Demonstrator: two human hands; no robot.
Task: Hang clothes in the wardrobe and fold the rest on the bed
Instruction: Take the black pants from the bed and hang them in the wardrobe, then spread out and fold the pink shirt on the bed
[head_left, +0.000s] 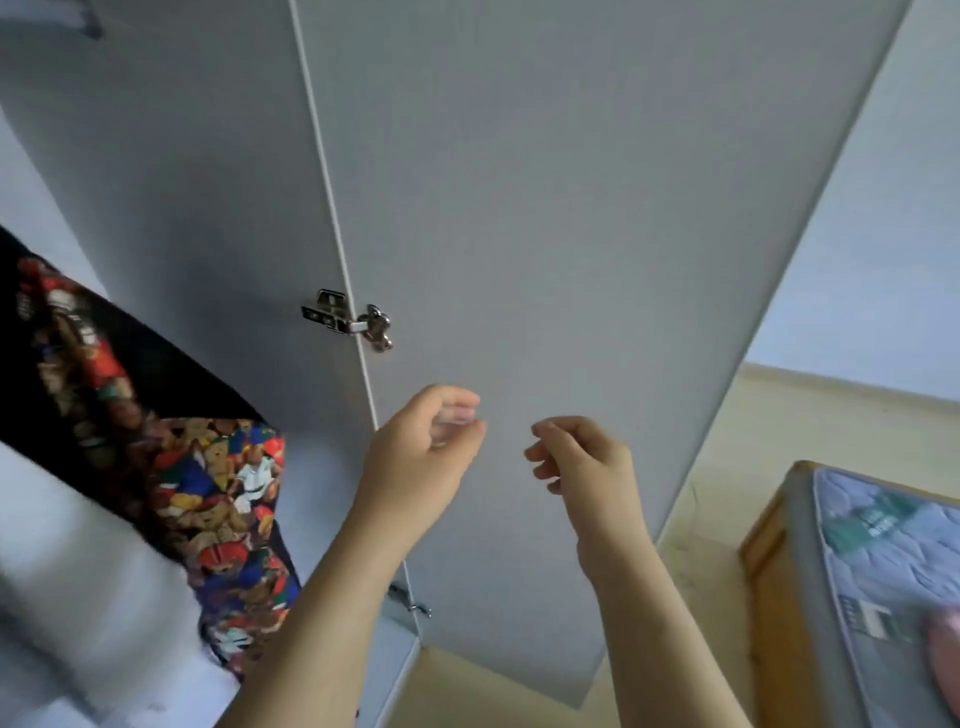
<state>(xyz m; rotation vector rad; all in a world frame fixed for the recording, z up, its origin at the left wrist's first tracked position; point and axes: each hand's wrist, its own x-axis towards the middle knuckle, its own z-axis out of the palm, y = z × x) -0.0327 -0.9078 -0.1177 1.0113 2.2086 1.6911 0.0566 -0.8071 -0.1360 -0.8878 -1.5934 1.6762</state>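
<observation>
The biggest thing in front of you was the grey door (545, 182) of the wardrobe (182, 156). It stood wide open and filled the middle of your view from top to bottom. To the left of it you looked into the wardrobe, whose grey side wall ran up next to the door. Inside, on the far left, was a piece of clothing (208, 478), black on top and covered lower down with bright little teddy bears in red, blue, yellow and green. It slanted across the left edge of your view, and I could not tell what it hung from, because its top was out of sight. On the right, past the door's edge, were a pale wall (893, 234) and a light floor (727, 467). Low in the right corner was the bed (883, 571), with a wooden frame (769, 571) and a quilted blue and grey mattress. Something pink (943, 654) lay on it at the very edge, too blurred to name. Both your hands were up in front of the lower part of the door, near each other but apart. Your left hand (421, 457) had its fingers loosely curled toward the thumb and held nothing. Your right hand (587, 462) was loosely curled too, and it was also empty. Smallest of all were two shiny metal hinges, the upper hinge (348, 319) just above your left hand and the lower hinge (408, 603) beside your left arm.
</observation>
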